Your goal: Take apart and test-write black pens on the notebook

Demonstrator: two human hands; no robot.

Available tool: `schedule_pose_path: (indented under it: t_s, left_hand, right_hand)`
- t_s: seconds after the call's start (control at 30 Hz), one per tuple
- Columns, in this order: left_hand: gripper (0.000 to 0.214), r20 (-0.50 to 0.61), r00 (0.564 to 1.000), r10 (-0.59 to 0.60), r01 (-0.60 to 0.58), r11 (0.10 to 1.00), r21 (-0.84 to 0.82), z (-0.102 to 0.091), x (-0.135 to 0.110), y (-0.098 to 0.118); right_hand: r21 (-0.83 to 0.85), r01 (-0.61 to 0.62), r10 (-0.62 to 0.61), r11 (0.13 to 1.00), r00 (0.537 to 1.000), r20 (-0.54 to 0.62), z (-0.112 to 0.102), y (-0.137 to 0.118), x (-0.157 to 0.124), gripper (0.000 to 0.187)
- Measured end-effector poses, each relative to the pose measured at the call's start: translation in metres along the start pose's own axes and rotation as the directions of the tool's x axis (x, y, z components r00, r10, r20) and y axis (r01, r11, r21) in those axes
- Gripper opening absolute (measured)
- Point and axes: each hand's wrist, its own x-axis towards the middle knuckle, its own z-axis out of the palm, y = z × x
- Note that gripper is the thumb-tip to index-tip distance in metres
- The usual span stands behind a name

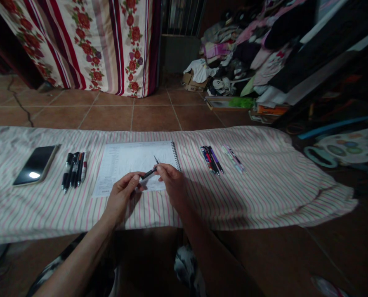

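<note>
Nearest, both forearms reach in over the edge of a striped cloth [270, 194] that covers a long flat surface. The left hand [122, 193] has its thumb and fingers clamped on one end of a dark pen [148, 172]; the right hand [171, 176] pinches the other end between thumb and fingertips. The pen is in the air above the lower part of the notebook [134, 156], slanting up to the right. A thin piece [156, 159] juts up beyond the right fingers; whether it is joined to the pen, I cannot tell.

The step in hand looks like two-handed work on the pen, perhaps at a joint near the right fingertips. The next move, I judge, calls for a firm left hold and a light, straight right-hand pinch, so that no small part slips.

The notebook lies open with its spiral on the right; printed lines run down its left side, too small to read. Left of it lie a row of pens [76, 168] and a phone [37, 165], its screen dark; right, dark pens [213, 160] and paler ones [233, 158]. No brand on any is legible. Farther off are floor tiles [109, 116] and a flowered curtain [106, 45].
</note>
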Motion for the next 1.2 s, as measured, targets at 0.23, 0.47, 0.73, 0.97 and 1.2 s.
schedule_pose_path:
  t_s: [0.23, 0.47, 0.73, 0.97, 1.2]
  left_hand:
    - [0.022, -0.025, 0.868, 0.496, -0.375, 0.687, 0.623, -0.015, 0.021, -0.012]
    - [0.024, 0.136, 0.825, 0.548, -0.431, 0.456, 0.779, -0.011, 0.032, -0.026]
    - [0.035, 0.273, 0.798, 0.537, -0.496, 0.328, 0.804, -0.008, 0.027, -0.029]
    - [0.029, 0.224, 0.796, 0.563, -0.466, 0.333, 0.82, -0.008, 0.027, -0.033]
    - [0.017, 0.217, 0.71, 0.67, -0.501, 0.264, 0.824, -0.008, 0.025, -0.031]
  right_hand:
    - [0.07, -0.035, 0.039, 0.997, 0.998, -0.049, -0.001, -0.003, 0.002, 0.023]
    - [0.167, -0.054, 0.051, 0.985, 0.998, 0.023, -0.002, -0.001, 0.001, 0.022]
    - [0.28, -0.077, 0.051, 0.957, 0.994, 0.097, -0.006, -0.002, -0.001, 0.023]
    - [0.277, -0.087, 0.053, 0.957, 0.99, 0.129, -0.008, -0.006, -0.002, 0.023]
    - [0.307, -0.115, 0.081, 0.945, 0.989, 0.121, -0.008, -0.005, -0.001, 0.02]
